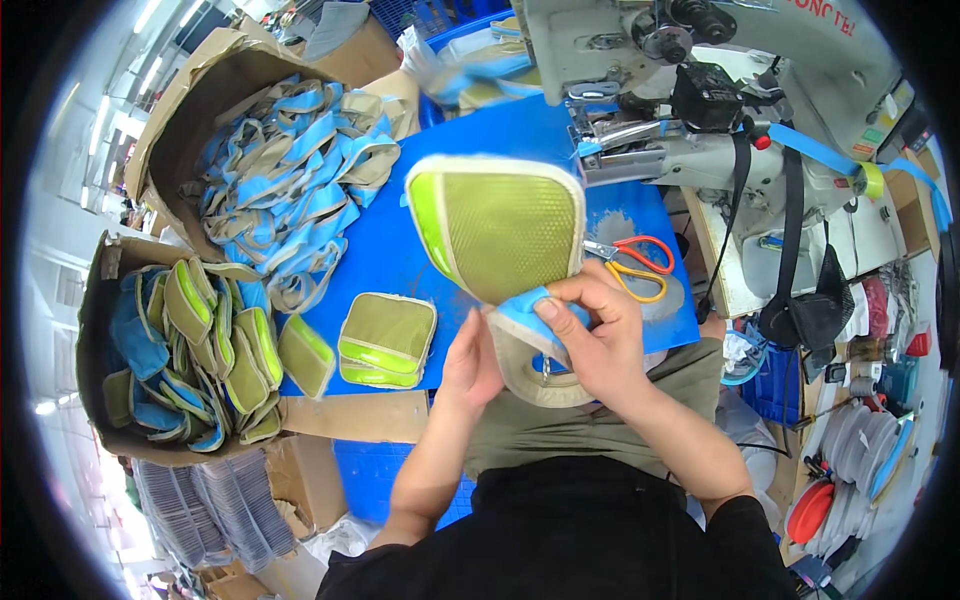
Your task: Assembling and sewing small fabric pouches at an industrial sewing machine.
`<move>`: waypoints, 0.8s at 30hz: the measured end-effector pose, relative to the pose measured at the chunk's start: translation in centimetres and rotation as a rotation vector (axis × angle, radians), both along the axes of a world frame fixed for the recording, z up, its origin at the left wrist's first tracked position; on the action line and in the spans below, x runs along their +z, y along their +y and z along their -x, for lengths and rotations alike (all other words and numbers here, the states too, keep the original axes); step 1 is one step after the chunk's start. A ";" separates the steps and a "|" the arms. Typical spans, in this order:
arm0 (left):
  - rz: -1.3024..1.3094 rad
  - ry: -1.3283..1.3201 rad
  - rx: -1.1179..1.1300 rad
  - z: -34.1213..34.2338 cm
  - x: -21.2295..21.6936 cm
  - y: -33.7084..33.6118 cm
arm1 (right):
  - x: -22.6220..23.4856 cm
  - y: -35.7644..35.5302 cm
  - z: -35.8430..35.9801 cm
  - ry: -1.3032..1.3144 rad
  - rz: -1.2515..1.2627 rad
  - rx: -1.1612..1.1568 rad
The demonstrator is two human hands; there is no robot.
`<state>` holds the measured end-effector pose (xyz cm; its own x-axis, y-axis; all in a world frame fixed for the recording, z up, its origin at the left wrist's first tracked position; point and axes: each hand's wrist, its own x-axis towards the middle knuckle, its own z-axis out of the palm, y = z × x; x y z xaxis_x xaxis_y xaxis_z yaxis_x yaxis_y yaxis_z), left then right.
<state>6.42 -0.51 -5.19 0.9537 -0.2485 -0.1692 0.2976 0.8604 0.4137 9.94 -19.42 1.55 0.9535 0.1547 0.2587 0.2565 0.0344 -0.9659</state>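
Observation:
My right hand is closed in a pinch on a blue and beige fabric strip, which curves down into a loop above my lap. Over the strip's upper end stands a green mesh fabric panel with white edging and a bright lime band; it looks joined to the strip, though the join is hard to make out. Beside the strip's left edge is my left hand, thumb raised and apart from its fingers, which are partly hidden behind the strip. Orange and yellow-handled scissors lie just beyond my right hand.
Stacked green panels and a single panel lie on the blue table. At left, one cardboard box holds blue and beige strips; another box holds green panels. A sewing machine stands at the far right.

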 end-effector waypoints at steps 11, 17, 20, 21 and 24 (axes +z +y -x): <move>-0.255 -0.001 -0.424 -4.0 1.7 4.7 | 2.7 -1.9 -0.7 -0.515 0.419 0.035; -0.825 -0.283 -0.549 -5.5 8.6 3.4 | 2.3 -3.3 -0.6 -0.458 0.554 -0.018; -1.012 -0.278 -0.537 -5.8 10.6 3.7 | 2.2 -3.5 -0.6 -0.421 0.570 0.002; -1.208 -0.342 -0.497 -5.6 11.7 3.4 | 2.2 -3.3 -0.5 -0.405 0.569 0.024; -1.551 -0.456 -0.399 -5.2 14.4 2.2 | 2.2 -3.2 -0.7 -0.382 0.551 0.034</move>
